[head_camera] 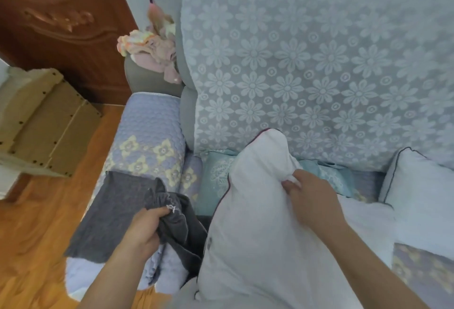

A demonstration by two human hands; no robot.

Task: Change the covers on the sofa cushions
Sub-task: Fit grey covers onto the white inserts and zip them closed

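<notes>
A person worked midway through changing cushion covers on a sofa, both bare hands busy. The right hand pinched a fold of white fabric on a white cushion with dark piping, which stood on end near the front edge of the sofa seat, just beside the left armrest. The left hand was clenched around a bunched dark grey cover, which draped over the front end of that quilted lilac armrest. Judging by how things lay, the grey cover appeared to be off the cushion, though whether it had come off or was about to go on could not be told; the white cushion still seemed to await its next covering. Counted in view: one grey cover; two white piped cushions, the second propped at the right end of the seat against the floral lace backrest; and one teal patterned cushion lying at the back edge of the seat behind the held one, possibly with another teal piece beside it, partly hidden. A heap of pink and pastel clothing sat on the back corner of the armrest. A wooden step stool stood on the floor, well apart from the sofa.
</notes>
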